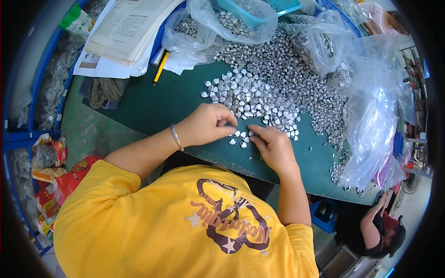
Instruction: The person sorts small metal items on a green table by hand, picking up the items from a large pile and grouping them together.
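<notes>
yellow shirt (157, 217) by the counter's (143, 109) near edge, where charms (243, 135) lie apart from their pile (252, 96), likely for easy reach, between left hand (206, 122) and right hand (275, 144), both curled, whether pinching any i cannot tell.

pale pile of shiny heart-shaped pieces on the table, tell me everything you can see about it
The pale pile is made of many small, flat, silvery pieces, metallic-looking, some clearly heart-shaped. They lie loosely at mixed angles, overlapping in the middle and scattering at the left edge, on the green tabletop. Its upper right side meets a darker grey pile. The left hand and right hand are on its near side; whether either brushes its edge is unclear.
</notes>
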{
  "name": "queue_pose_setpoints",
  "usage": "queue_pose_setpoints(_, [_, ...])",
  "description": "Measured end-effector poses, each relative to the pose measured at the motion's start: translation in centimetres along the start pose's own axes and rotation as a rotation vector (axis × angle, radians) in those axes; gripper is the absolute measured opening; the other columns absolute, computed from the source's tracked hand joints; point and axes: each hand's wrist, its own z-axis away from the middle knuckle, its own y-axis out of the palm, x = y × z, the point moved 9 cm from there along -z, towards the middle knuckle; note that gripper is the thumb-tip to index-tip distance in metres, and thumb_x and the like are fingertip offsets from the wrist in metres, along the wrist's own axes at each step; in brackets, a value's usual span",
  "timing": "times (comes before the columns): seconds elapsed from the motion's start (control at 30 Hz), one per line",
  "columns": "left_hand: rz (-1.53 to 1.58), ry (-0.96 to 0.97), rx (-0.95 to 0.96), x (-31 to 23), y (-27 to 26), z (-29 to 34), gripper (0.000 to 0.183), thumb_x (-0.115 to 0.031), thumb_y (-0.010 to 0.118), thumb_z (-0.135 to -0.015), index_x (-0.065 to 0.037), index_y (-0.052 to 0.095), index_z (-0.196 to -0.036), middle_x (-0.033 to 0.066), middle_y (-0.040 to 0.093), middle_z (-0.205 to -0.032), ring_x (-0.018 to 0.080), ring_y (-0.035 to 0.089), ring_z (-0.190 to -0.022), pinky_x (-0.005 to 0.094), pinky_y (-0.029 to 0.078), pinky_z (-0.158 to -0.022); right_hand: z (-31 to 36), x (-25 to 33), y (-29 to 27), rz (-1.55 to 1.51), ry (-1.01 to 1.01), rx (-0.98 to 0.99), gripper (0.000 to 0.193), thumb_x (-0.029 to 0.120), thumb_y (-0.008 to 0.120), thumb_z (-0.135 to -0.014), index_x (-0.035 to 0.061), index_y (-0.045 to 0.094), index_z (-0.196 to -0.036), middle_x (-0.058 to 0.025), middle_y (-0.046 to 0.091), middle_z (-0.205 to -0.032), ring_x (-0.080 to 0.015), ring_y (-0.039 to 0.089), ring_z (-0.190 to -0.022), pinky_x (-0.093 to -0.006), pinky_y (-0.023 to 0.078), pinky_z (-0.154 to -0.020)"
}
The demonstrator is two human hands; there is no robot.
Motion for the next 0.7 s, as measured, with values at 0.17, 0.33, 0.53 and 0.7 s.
queue_pose_setpoints(0.17, [-0.324,0.122,-0.025,-1.0,1.1,0.7,0.013,-0.008,0.070,-0.073,-0.003,0.062,-0.082,0.0065,0.051,-0.070,0.0185,0.054,-0.066,0.0282,0.044,-0.061,0.9,-2.1,0.1,-0.285,0.187,-0.077,0.012,0.010,0.064,-0.080,0.0024,0.058,-0.087,-0.0091,0.059,-0.069,-0.0204,0.058,-0.059,-0.0297,0.047,-0.056])
queue_pose_setpoints(0.33, [0.867,-0.512,0.105,3.7,2.1,1.3,0.007,-0.002,0.063,-0.074,-0.001,0.057,-0.077,0.0011,0.053,-0.075,0.0079,0.048,-0.059,0.0222,0.041,-0.054,2.2,-3.9,1.0,-1.020,0.291,0.067,0.019,0.011,0.068,-0.079,0.0015,0.057,-0.090,-0.0035,0.057,-0.068,-0.0126,0.053,-0.057,-0.0239,0.044,-0.053])
queue_pose_setpoints(0.53, [-0.177,0.015,0.116,-1.4,1.5,0.7,0.017,-0.014,0.074,-0.070,-0.005,0.062,-0.079,0.0052,0.051,-0.069,0.0171,0.053,-0.061,0.0280,0.044,-0.056,2.2,0.7,0.9,0.035,0.026,0.072,0.023,0.015,0.072,-0.073,0.0022,0.058,-0.086,-0.0126,0.062,-0.074,-0.0239,0.061,-0.060,-0.0327,0.049,-0.057])
queue_pose_setpoints(0.7, [-0.349,0.122,0.035,-1.3,2.3,1.3,0.012,-0.012,0.069,-0.074,-0.004,0.063,-0.081,0.0102,0.056,-0.076,0.0280,0.058,-0.069,0.0358,0.048,-0.062,3.1,-3.6,2.1,-1.124,0.431,0.084,0.011,0.008,0.065,-0.078,0.0009,0.058,-0.082,-0.0023,0.059,-0.069,-0.0084,0.052,-0.054,-0.0218,0.039,-0.046])
